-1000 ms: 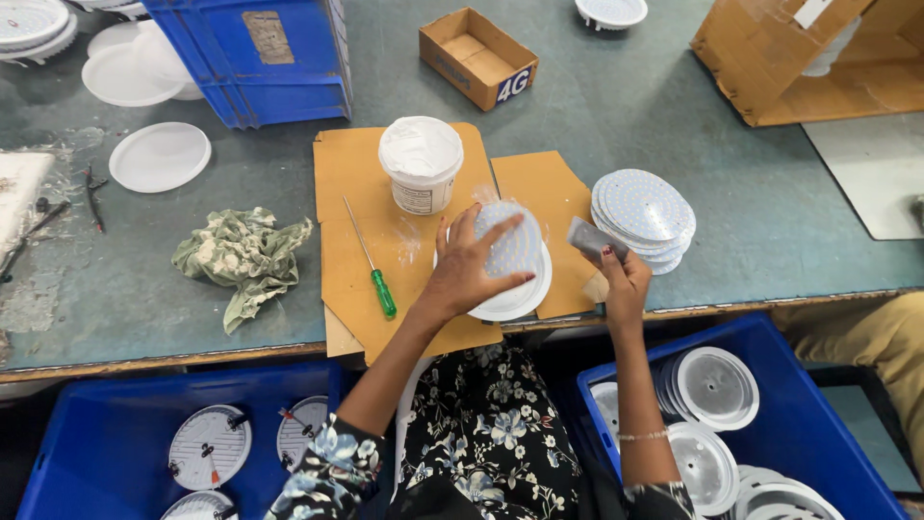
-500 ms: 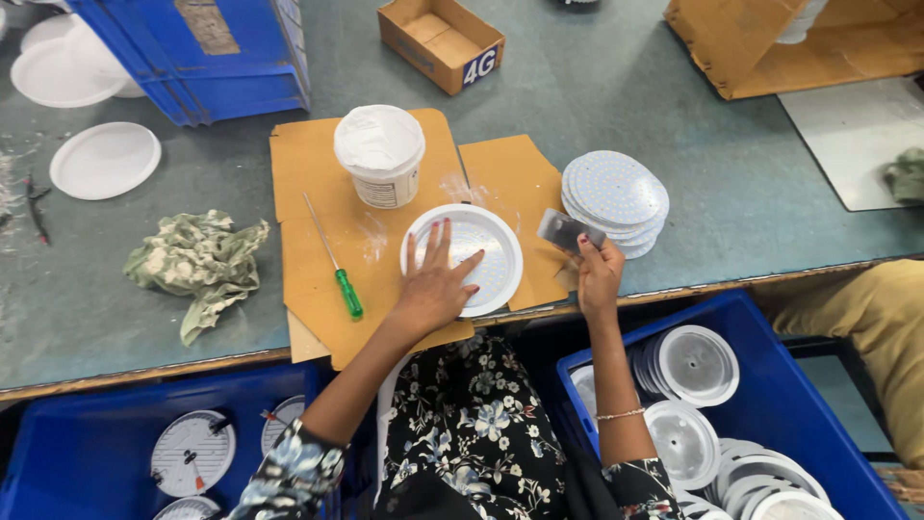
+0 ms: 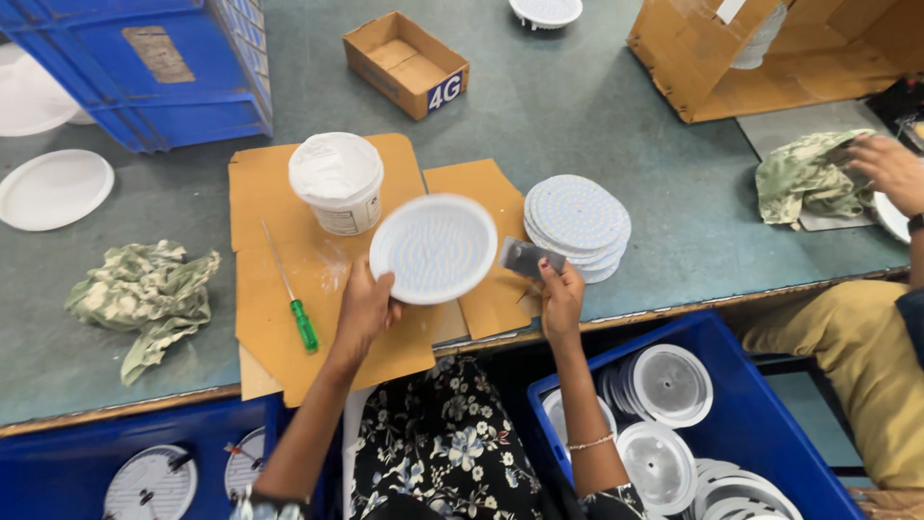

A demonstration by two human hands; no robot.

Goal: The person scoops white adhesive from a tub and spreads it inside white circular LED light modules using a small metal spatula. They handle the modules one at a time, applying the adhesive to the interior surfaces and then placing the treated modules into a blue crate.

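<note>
My left hand (image 3: 366, 308) grips the lower left rim of a round white disc (image 3: 435, 247) with a dotted face, held tilted above the cardboard sheets (image 3: 279, 289). My right hand (image 3: 561, 299) holds a small flat grey scraper-like piece (image 3: 527, 258) just right of the disc. A stack of similar dotted discs (image 3: 577, 220) lies to the right of that hand. A white tub (image 3: 337, 183) stands behind the disc, and a green-handled screwdriver (image 3: 296, 308) lies on the cardboard to the left.
Crumpled cloth (image 3: 144, 299) lies at left, with a white lid (image 3: 53, 188) and a blue crate (image 3: 144, 67) behind. A small open cardboard box (image 3: 404, 63) sits at the back. Blue bins (image 3: 712, 424) below hold round housings. Another person's hand (image 3: 890, 169) rests on a cloth at right.
My left hand has lifted the disc off the cardboard and tilted it, gripping its rim. The right hand with the grey piece stays beside it.
</note>
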